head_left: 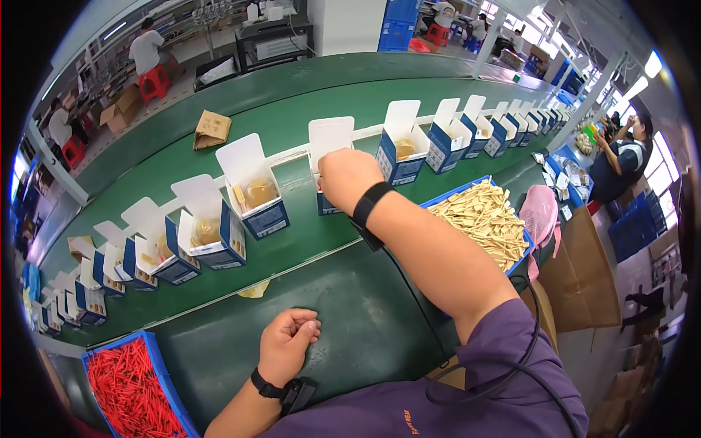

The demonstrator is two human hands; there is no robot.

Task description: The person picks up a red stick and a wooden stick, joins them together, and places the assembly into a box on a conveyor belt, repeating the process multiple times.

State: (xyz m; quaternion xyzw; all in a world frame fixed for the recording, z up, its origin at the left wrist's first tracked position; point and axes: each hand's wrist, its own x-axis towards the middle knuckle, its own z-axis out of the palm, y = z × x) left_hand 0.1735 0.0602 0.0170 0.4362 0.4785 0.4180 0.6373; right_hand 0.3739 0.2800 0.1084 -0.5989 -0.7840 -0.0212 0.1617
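Note:
My right hand (350, 175) reaches forward over an open blue-and-white box (332, 133) in the middle of the row. Its fingers curl down into the box opening, and whatever they pinch is hidden behind the hand. My left hand (288, 337) rests above the dark green work surface (219, 321), fingers curled in with the thumb against them; nothing shows in it. Left of my right hand stands another open box (266, 219), with a round yellowish-brown item (260, 192) and a pale wooden piece (239, 197) inside. The box to the right (403, 169) holds a similar round item.
A blue tray of pale wooden pieces (485, 223) sits beside my right forearm. At lower left is a blue tray of red sticks (135, 387). Several more open boxes line the green conveyor belt (307, 266). A pink bag (539, 215) and a co-worker (621, 157) are at right.

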